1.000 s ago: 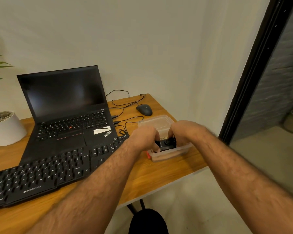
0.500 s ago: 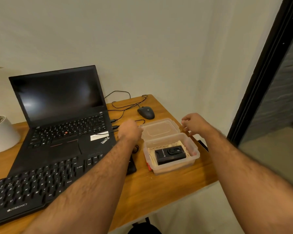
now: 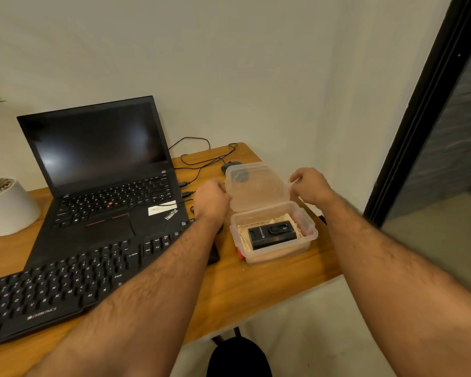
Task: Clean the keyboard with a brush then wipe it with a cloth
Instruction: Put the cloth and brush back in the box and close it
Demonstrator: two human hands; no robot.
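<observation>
A black laptop (image 3: 98, 170) stands behind the Zebronics keyboard (image 3: 65, 284) on a wooden desk (image 3: 256, 289). Left hand (image 3: 211, 198) and right hand (image 3: 309, 186) pinch the raised lid (image 3: 256, 186) of a clear plastic box (image 3: 276, 247) holding a black device (image 3: 272, 235).

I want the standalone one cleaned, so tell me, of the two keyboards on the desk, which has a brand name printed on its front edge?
The separate black keyboard nearest the person, marked ZEBRONICS; the other is built into the laptop.
</observation>
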